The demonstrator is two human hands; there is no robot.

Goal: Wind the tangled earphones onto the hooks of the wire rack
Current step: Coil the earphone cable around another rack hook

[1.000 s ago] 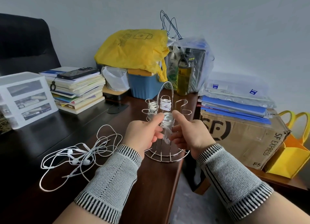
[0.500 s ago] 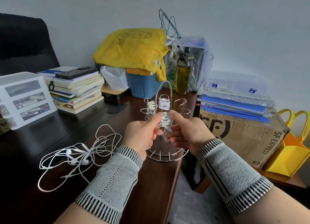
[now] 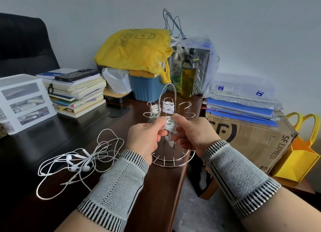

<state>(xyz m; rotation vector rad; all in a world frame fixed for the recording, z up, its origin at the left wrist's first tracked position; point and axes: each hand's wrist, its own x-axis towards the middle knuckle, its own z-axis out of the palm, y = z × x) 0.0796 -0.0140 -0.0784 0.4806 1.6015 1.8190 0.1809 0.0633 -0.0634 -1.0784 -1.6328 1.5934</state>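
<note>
At frame centre, both hands, left (image 3: 145, 138) and right (image 3: 194, 136), still pinch a nearly wound earphone coil (image 3: 169, 124) on the rack (image 3: 171, 132), earbuds now dangling below; more tangled earphones (image 3: 78, 162) wait lower left on the worktop (image 3: 156, 197).

Dark wooden desk (image 3: 156, 197) with wire rack (image 3: 171, 155), tangled earphones (image 3: 81, 160), book stack (image 3: 76, 92), drawer unit (image 3: 24, 101).

Tangled earphones (image 3: 81, 162) crowd the rack's (image 3: 171, 155) left; cardboard box (image 3: 250, 137) blocks its right.
</note>
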